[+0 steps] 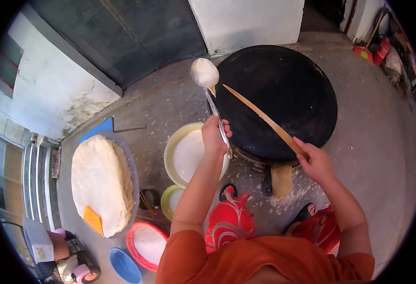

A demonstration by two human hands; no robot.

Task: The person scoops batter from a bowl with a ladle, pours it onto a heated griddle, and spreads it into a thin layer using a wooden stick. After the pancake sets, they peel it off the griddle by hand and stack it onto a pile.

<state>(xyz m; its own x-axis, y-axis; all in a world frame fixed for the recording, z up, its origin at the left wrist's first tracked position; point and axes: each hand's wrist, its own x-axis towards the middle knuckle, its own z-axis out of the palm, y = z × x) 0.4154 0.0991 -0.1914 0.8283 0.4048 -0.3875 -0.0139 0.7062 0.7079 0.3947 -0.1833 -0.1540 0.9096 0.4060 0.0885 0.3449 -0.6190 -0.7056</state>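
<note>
Closes the left hand (215,135) fully round the handle of a metal ladle (204,73), grip shut tight, the ladle's bowl raised beside the left edge of a round black griddle (284,80) and filled with white batter. Wraps the right hand (316,163) round the near end of a long flat wooden stick (262,119), grip likewise shut, the far end slanting across the griddle toward the ladle without touching it.

Directly under the left forearm, a large pale yellow basin (167,156), partly full of the same white batter. Just beside it, nearer the body, a smaller green bowl (164,199) with white inside. Farther left, a red basin (131,236) holding something white, powder or batter, impossible to tell which. Close against it, a blue bowl (124,267), inside plain blue. To the left of all 4, a wide round tray (133,165) carrying a tall stack of thin pale flatbreads (101,175), with 1 orange card (93,219) lying on the near edge of the stack.

Everything set on a bare grey concrete floor (170,104), dusted white below the griddle. Under the griddle's near edge, a pale block (282,180). Behind, a stained white wall (51,90) and a dark metal door (137,33).
</note>
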